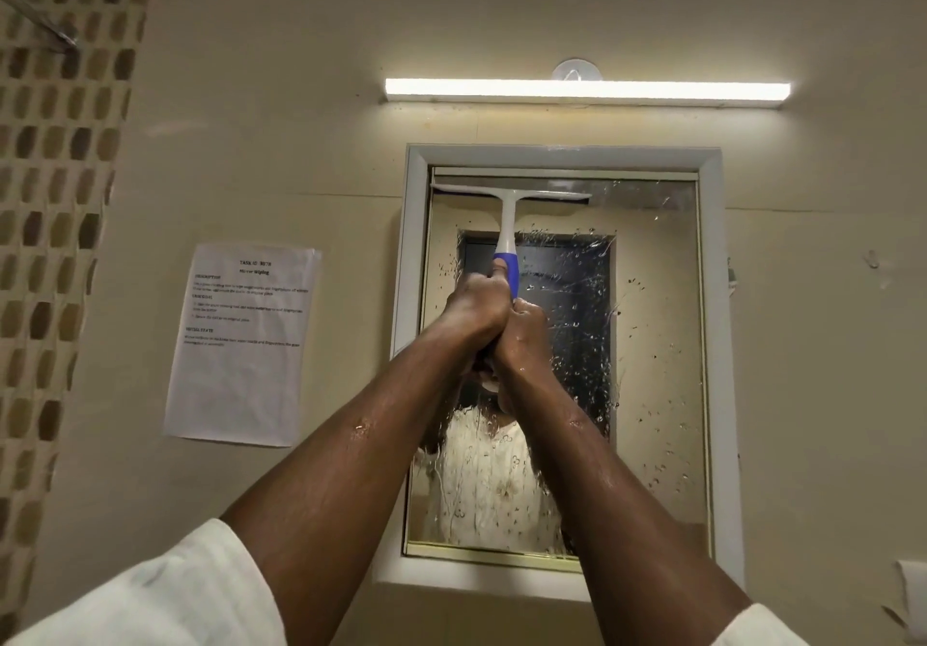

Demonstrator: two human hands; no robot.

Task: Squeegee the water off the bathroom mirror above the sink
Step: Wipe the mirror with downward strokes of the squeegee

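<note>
Both hands, left hand [479, 307] and right hand [524, 337], are gripping the squeegee [506, 224] handle, its blade pressing against the top-left of the wet mirror [652, 344].

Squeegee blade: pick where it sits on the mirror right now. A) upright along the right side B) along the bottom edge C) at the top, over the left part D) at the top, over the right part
C: the squeegee blade lies level at the top of the mirror, reaching from the left edge to about the middle, both hands on the handle below it.
</note>
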